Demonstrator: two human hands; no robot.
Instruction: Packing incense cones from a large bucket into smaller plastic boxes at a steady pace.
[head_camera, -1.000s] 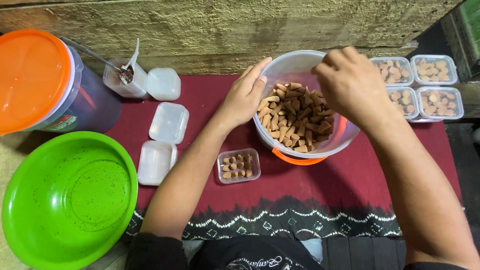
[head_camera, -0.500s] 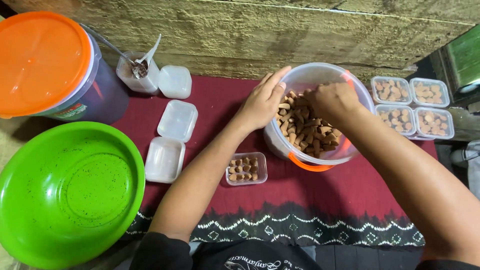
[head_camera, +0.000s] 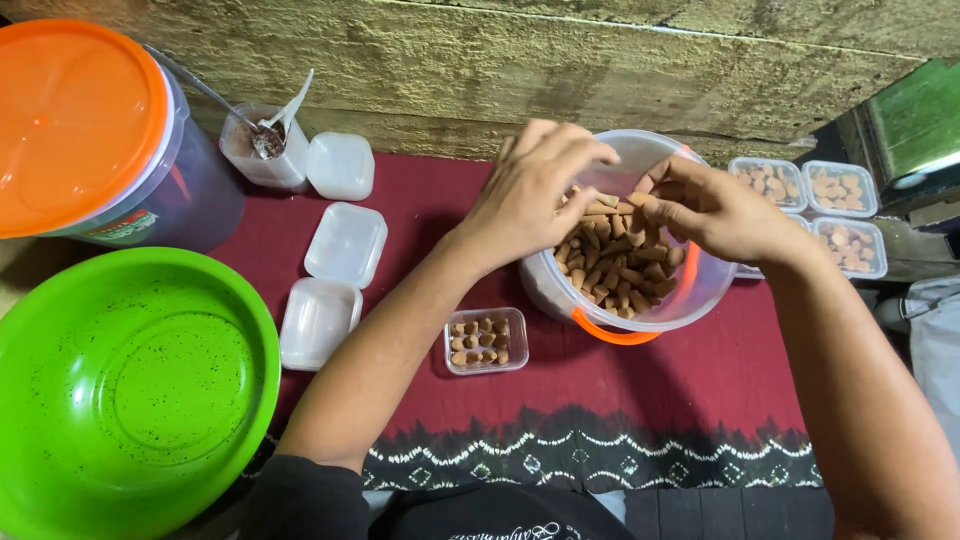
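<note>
Even, soft overhead light, faint shadows, sharp focus, slight wide-angle edge bending.
</note>
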